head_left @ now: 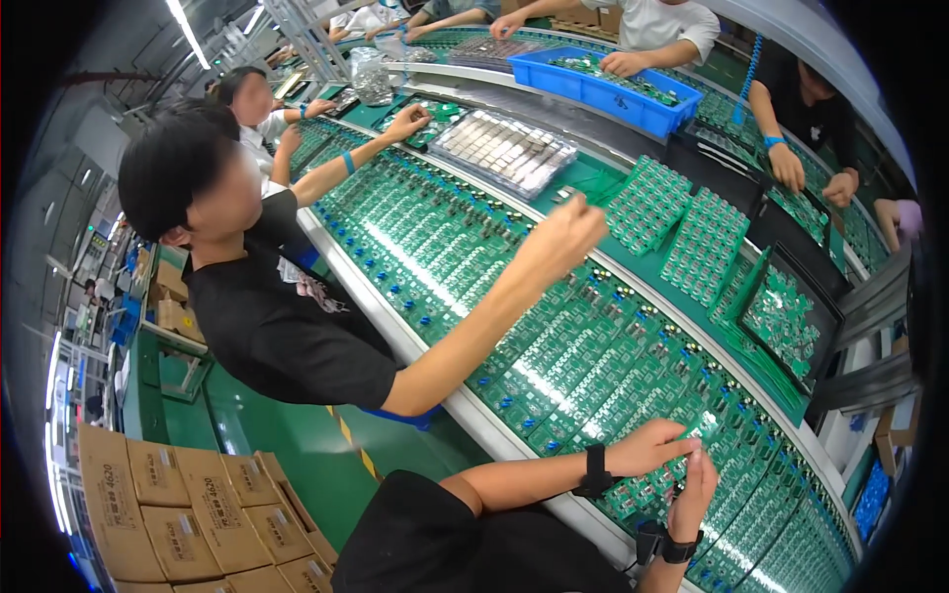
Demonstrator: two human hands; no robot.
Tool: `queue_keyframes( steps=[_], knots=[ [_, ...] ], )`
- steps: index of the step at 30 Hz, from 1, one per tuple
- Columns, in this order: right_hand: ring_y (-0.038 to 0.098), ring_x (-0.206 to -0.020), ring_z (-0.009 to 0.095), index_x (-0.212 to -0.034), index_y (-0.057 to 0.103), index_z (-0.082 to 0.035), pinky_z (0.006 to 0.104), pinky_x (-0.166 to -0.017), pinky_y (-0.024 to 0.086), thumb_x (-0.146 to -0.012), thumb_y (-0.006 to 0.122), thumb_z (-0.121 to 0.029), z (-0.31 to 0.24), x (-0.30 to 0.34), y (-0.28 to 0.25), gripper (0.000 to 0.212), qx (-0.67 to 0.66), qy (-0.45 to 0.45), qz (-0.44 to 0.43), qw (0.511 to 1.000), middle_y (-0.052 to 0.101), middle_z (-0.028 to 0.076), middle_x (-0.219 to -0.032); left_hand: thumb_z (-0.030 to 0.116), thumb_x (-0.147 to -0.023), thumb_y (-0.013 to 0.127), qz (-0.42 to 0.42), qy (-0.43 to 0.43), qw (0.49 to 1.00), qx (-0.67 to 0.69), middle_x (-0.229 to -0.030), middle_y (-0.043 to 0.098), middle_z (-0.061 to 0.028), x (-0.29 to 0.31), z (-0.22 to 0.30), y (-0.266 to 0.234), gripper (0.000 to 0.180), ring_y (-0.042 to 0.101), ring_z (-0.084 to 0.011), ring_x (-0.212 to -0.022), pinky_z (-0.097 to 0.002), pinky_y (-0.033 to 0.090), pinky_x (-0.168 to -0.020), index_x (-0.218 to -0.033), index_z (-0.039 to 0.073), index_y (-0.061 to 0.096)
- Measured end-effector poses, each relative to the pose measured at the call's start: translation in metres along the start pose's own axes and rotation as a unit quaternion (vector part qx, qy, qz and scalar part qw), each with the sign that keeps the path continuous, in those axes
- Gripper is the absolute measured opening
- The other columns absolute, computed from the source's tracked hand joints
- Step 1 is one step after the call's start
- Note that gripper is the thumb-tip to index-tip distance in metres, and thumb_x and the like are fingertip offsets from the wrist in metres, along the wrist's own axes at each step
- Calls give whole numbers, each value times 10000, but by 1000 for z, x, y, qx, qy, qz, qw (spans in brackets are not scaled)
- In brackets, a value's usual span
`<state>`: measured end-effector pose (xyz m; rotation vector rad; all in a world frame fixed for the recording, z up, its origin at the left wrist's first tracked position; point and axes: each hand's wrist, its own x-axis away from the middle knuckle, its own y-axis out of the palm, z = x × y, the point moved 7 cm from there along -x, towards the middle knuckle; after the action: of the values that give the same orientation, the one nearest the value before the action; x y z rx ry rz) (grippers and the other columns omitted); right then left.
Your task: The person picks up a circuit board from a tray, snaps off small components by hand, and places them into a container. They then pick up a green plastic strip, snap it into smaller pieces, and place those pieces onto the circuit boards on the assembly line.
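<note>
My left hand (654, 447), with a black wristband, lies on the green circuit boards (593, 366) that fill the curved conveyor, its fingers curled down onto one board. My right hand (694, 491), with a black watch on the wrist, stands just below it with its fingers together and its tips touching the left fingertips. Whether either hand pinches a small part is too small to tell.
A co-worker in a black shirt at my left reaches a closed hand (565, 229) over the boards. Trays of small green parts (682, 222), a tray of silver parts (504, 148) and a blue bin (603, 94) lie beyond. More people work across the line. Cardboard boxes (188, 514) are stacked at lower left.
</note>
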<state>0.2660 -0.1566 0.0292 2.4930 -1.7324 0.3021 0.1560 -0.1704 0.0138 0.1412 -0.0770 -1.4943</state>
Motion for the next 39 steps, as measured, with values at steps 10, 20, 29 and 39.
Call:
queue_keyframes(
  steps=[10, 20, 29, 39],
  knots=[
    [449, -461, 56, -749, 520, -31, 197, -403, 322, -883, 515, -223, -1, -6, 17, 235, 21, 38, -135, 990, 466, -20, -607, 275, -893, 507, 67, -41, 994, -74, -516, 351, 36, 4, 3, -21, 372, 318, -46, -523, -246, 282, -443, -617, 35, 441],
    [428, -431, 77, -823, 532, -21, 190, -385, 315, -898, 474, -295, 22, -6, 16, 290, -175, 38, -171, 969, 514, 26, -668, 353, -902, 488, 22, -263, 931, 254, -542, 404, 48, 9, -22, -1, 380, 356, -25, -501, -204, 307, -437, -631, 86, 501],
    [437, -445, 86, -856, 505, -28, 198, -366, 298, -906, 439, -266, 15, -4, 8, 252, -303, 17, -154, 940, 535, 64, -711, 341, -905, 485, 140, -62, 987, 45, -548, 357, 61, -1, -3, -25, 383, 315, -20, -487, -198, 351, -457, -620, 90, 432],
    [482, -461, 69, -832, 557, -46, 174, -371, 307, -852, 562, -190, 21, -1, 15, 145, -45, 22, -200, 979, 529, 8, -686, 324, -908, 482, 127, -25, 991, -28, -564, 361, 59, -2, 5, -23, 375, 322, -22, -511, -213, 362, -466, -630, 81, 417]
  ],
)
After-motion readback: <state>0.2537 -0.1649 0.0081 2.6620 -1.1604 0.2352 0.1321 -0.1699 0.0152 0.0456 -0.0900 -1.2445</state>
